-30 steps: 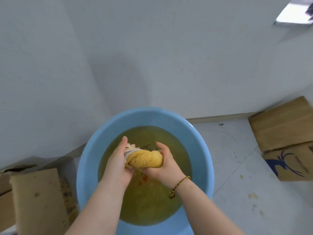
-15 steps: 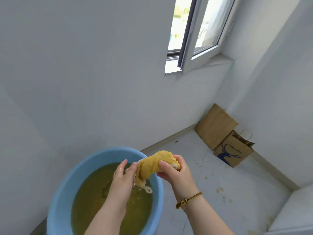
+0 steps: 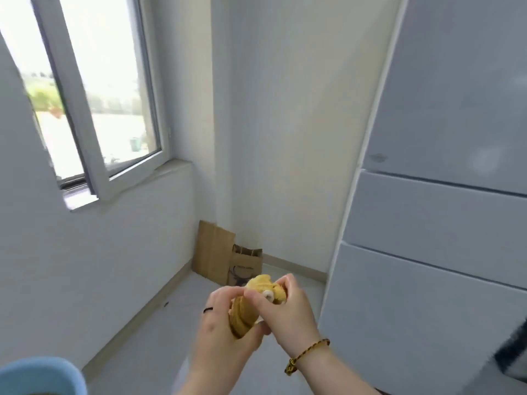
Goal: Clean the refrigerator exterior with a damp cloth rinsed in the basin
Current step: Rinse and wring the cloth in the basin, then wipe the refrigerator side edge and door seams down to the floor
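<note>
Two hands hold a yellow cloth (image 3: 243,315) twisted into a roll. The left hand (image 3: 222,332) grips the low end. The right hand (image 3: 288,312) pinches the top end and has a bracelet (image 3: 308,354) on its wrist. A big grey fridge (image 3: 442,223) stands on the right. The rim of a blue basin (image 3: 57,372) shows at the bottom left. A window (image 3: 99,95) is in the left wall. A paper bag (image 3: 245,265) and some cardboard (image 3: 212,252) stand in the far corner.

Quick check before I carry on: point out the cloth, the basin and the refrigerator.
cloth (image 3: 242,315), head view, on its twisted middle section.
basin (image 3: 42,369), head view, on the blue rim at the bottom left.
refrigerator (image 3: 433,220), head view, on the middle door panel.
</note>
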`<state>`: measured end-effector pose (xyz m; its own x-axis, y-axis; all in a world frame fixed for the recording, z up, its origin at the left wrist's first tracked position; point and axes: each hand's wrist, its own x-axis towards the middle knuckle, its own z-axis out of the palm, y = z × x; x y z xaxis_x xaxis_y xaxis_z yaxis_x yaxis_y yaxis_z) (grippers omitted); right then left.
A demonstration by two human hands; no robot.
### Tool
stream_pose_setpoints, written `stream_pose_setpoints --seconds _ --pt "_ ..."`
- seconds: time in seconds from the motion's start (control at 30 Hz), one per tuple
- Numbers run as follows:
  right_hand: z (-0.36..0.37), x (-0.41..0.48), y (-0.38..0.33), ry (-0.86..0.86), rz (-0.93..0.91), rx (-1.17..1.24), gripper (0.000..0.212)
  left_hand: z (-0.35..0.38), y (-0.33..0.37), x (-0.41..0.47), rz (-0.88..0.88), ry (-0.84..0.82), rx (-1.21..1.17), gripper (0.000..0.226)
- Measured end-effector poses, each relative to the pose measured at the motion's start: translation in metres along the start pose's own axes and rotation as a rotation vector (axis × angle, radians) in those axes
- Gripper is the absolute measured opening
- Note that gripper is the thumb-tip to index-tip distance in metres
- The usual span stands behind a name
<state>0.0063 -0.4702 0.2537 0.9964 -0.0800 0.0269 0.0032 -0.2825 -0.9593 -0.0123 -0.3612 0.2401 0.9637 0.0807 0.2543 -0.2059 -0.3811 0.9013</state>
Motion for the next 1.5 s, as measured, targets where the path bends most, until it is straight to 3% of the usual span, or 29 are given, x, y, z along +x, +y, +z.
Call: stream_pose_setpoints --seconds 0.1,0.27,0.53,0.7,0.83,0.93,1.0,1.17,1.3,1.37,1.4,1.5 --pt "-0.088 -0.027 0.004 0.115 0.056 -0.041 0.041 0.069 0.052 -0.007 -0.063 -0.155 0.005 0.037" --pt "-0.225 -0.070 0.020 0.328 0.043 -0.010 0.040 0.188 0.129 -0.032 0.007 -0.409 -0.120 0.037" --pt "-0.355 -0.089 0.060 0.585 -0.032 0.100 0.025 0.320 0.185 -0.039 0.117 -0.682 -0.341 0.024" --pt "-0.431 -0.072 0.068 0.703 -0.061 0.135 0.044 0.394 0.226 -0.022 0.112 -0.874 -0.502 0.037" --pt "-0.509 -0.050 0.069 0.779 -0.071 0.184 0.028 0.467 0.262 0.005 0.081 -1.029 -0.642 0.008" --pt "-0.560 -0.040 0.070 0.829 -0.078 0.192 0.006 0.518 0.288 0.023 -0.012 -1.139 -0.752 0.019" --pt "-0.591 -0.037 0.077 0.889 -0.089 0.203 0.008 0.556 0.306 0.030 -0.069 -1.202 -0.788 0.025" --pt "-0.647 -0.036 0.099 1.026 -0.073 0.325 0.011 0.633 0.328 0.027 -0.168 -1.209 -0.790 0.029" --pt "-0.696 -0.027 0.118 1.145 -0.034 0.357 0.014 0.683 0.340 0.018 -0.288 -1.288 -0.775 0.049" --pt "-0.721 -0.016 0.131 1.128 0.003 0.338 0.010 0.702 0.345 0.012 -0.205 -1.362 -0.748 0.054" --pt "-0.734 -0.009 0.137 1.091 0.032 0.312 0.009 0.711 0.349 0.008 -0.105 -1.352 -0.712 0.046" --pt "-0.777 0.008 0.151 0.960 0.092 0.272 0.011 0.742 0.366 0.000 0.102 -1.154 -0.531 0.038"
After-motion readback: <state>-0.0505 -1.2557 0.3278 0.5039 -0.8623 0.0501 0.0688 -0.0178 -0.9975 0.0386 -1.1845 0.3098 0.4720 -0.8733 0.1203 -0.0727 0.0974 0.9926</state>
